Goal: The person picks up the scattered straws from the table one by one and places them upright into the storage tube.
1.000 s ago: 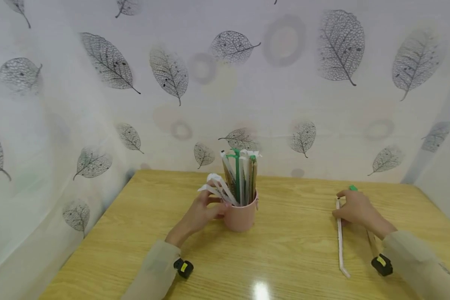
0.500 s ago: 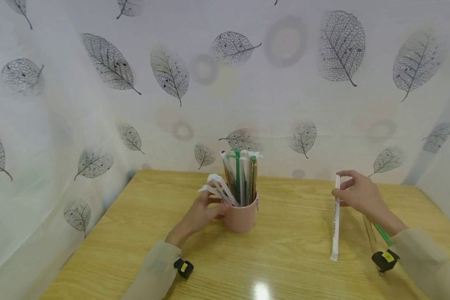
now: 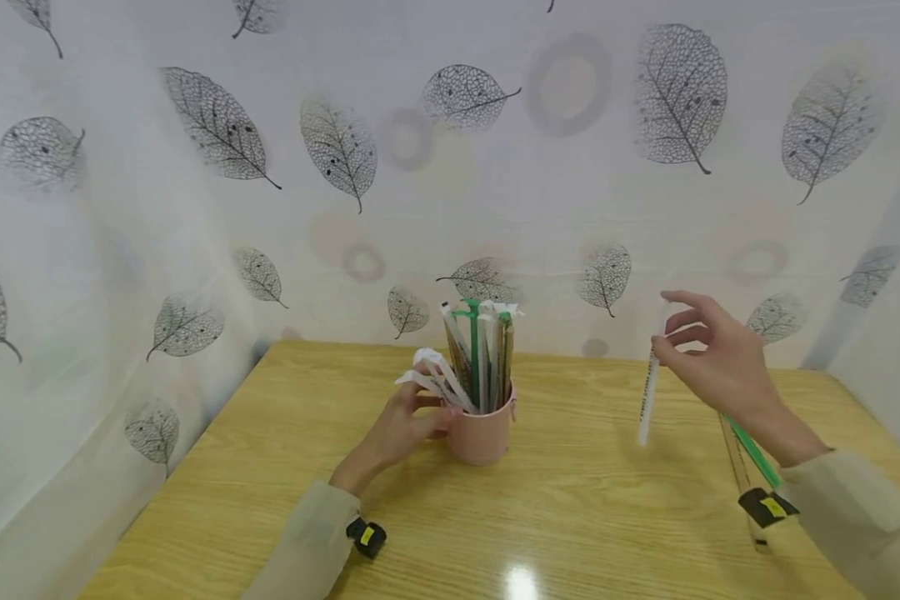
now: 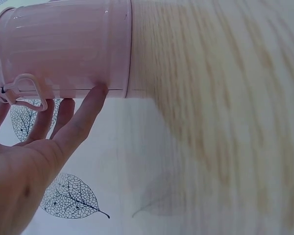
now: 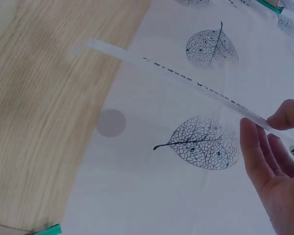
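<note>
A small pink cup (image 3: 480, 439) with a thin wire-like handle stands on the table, full of several long wrapped straws (image 3: 483, 358) in white, green and brown. My left hand (image 3: 392, 435) holds the cup at its left side, thumb near the front and other fingers by the rim; white straws lean out over them. In the left wrist view, fingertips touch the pink wall (image 4: 63, 44) beside the handle. Raised above the table on the right, my right hand (image 3: 723, 367) pinches a white printed wrapped straw (image 3: 648, 398) near its upper end, its lower end hanging down leftward.
Below my right forearm a green straw (image 3: 753, 454) and a brown wrapped straw (image 3: 737, 467) lie on the wooden table (image 3: 570, 517). A leaf-patterned cloth (image 3: 532, 200) hangs behind the table and along its sides.
My right hand has picked the white straw up from the table, raised it and moved it slightly left, uncovering the green and brown straws. The left hand and cup have stayed put.
</note>
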A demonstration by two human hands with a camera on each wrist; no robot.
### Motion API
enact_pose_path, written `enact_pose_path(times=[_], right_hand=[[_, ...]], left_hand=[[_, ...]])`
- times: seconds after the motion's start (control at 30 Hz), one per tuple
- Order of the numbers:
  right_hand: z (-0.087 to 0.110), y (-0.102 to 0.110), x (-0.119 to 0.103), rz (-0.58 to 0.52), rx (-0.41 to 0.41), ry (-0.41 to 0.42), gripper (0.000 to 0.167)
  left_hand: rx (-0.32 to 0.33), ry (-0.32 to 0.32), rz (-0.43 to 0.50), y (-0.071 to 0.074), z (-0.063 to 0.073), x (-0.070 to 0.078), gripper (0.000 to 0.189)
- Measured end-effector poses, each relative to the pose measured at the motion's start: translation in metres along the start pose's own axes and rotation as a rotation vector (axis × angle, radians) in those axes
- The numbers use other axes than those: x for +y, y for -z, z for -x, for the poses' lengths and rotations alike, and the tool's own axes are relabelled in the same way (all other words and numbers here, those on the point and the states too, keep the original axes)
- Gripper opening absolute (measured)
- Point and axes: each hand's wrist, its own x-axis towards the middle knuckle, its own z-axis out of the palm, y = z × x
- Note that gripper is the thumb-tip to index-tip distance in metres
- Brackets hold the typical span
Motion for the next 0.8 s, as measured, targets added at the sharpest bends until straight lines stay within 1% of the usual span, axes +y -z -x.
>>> enact_pose_path(times=[0.13, 0.3, 0.47, 0.63, 0.8], right_hand=[[-0.004, -0.007, -0.014, -0.086, 0.044, 0.116, 0.064], [-0.013, -0.014, -0.035, -0.132, 0.060, 0.196, 0.066], [-0.028, -0.025, -0.062, -0.211, 0.077, 0.289, 0.065], [-0.038, -0.039, -0.086, -0.291, 0.070, 0.350, 0.065], [-0.042, -0.052, -0.105, -0.375, 0.066, 0.396, 0.064]], left_hand=[[0.001, 0.007, 0.005, -0.001, 0.000, -0.001, 0.058], [0.012, 0.015, 0.000, -0.001, -0.001, -0.002, 0.059], [0.015, 0.018, 0.010, 0.000, -0.001, -0.002, 0.060], [0.005, 0.018, 0.020, 0.000, 0.000, -0.001, 0.060], [0.010, 0.019, 0.010, -0.001, 0.000, 0.000, 0.059]])
